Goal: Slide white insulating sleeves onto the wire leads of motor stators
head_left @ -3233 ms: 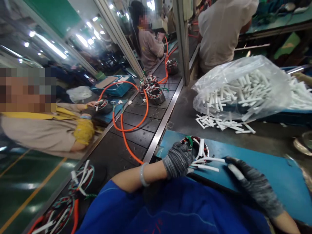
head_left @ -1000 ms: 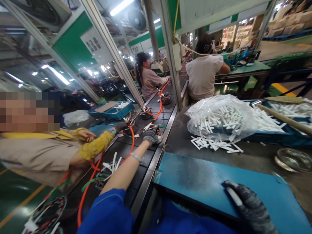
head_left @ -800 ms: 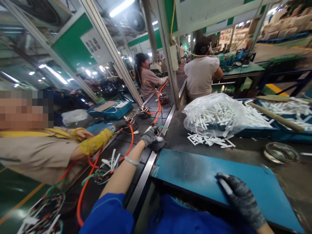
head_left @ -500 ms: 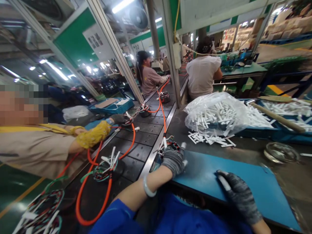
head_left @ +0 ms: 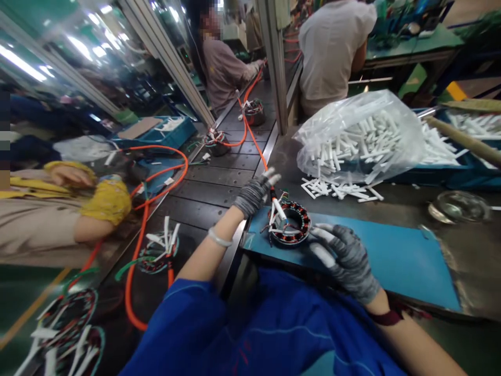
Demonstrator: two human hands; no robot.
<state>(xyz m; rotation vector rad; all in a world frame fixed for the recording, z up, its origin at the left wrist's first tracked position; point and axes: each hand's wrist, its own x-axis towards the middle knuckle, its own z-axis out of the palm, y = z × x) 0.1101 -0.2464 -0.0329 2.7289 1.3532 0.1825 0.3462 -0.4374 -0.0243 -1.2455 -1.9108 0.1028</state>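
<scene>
The stator (head_left: 302, 218) lies on the left end of the blue mat (head_left: 399, 261), and the plastic bag (head_left: 364, 138) is behind it to the right. The right hand (head_left: 346, 256), half open beside the stator, holds nothing. The left hand (head_left: 254, 194) has fingers almost straight near the orange cable (head_left: 258, 145), but whether they grip it, I cannot tell

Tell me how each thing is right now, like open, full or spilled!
Round dark ring wound with coppery wire: lying on a blue rectangular mat
Left hand in grey knit glove: stretched out, grip unclear
Right hand in grey knit glove: open, fingertips at the ring's edge
Clear plastic bag: bulging with short white tubes
Loose short white tubes: scattered before it
Thick orange cable: looped, slack
Shiny round dish: contents unclear
</scene>
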